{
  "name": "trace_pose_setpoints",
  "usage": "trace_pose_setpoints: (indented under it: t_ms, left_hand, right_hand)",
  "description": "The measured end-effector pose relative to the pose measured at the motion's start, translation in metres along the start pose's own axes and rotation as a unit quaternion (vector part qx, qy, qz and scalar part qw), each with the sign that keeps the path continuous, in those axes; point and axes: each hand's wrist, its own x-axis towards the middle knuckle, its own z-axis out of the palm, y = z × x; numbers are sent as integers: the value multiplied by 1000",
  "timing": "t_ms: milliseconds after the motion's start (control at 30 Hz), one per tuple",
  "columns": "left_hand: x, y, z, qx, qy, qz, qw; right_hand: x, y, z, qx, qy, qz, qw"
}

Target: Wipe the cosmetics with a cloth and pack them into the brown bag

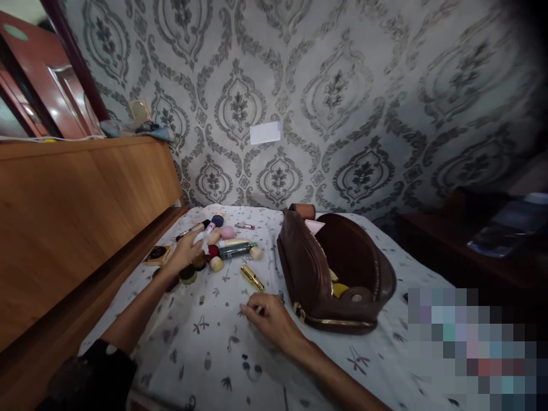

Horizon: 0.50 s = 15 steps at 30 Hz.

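My left hand (pixel 185 253) reaches into a cluster of cosmetics, its fingers closed around a small white tube (pixel 200 242) with a purple-marked end. Close by lie a dark green bottle (pixel 235 250), a pink sponge (pixel 228 232), a red round item (pixel 212 252) and a compact (pixel 157 254). My right hand (pixel 272 319) rests on the sheet with loosely curled fingers, the thumb apart from the forefinger and nothing visible between them. Just beyond it lies a gold lipstick tube (pixel 252 278). To its right stands a brown toiletry bag (pixel 299 260), unzipped, with a yellow item (pixel 340 290) inside.
A patterned white sheet (pixel 205 365) covers the surface. Along the left runs a wooden board (pixel 85 194); patterned wallpaper rises behind. At the right, a clear plastic bottle (pixel 505 228) lies on dark furniture. The lower right corner is pixelated.
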Motion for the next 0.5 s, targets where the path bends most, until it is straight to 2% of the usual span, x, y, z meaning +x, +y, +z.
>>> trace_pose_setpoints:
  t_ms: [133, 267, 400, 500]
  left_hand:
    - [29, 19, 24, 58, -80, 56, 994]
    - [53, 25, 46, 115, -165, 61, 978]
    - [75, 24, 55, 162, -233, 41, 958]
    - [85, 25, 56, 181, -261, 33, 948]
  right_hand:
    - [14, 11, 15, 92, 54, 69, 992]
    - [13, 23, 23, 98, 91, 87, 987]
    - [9, 26, 23, 93, 78, 87, 989]
    - [9, 26, 22, 93, 79, 83, 989]
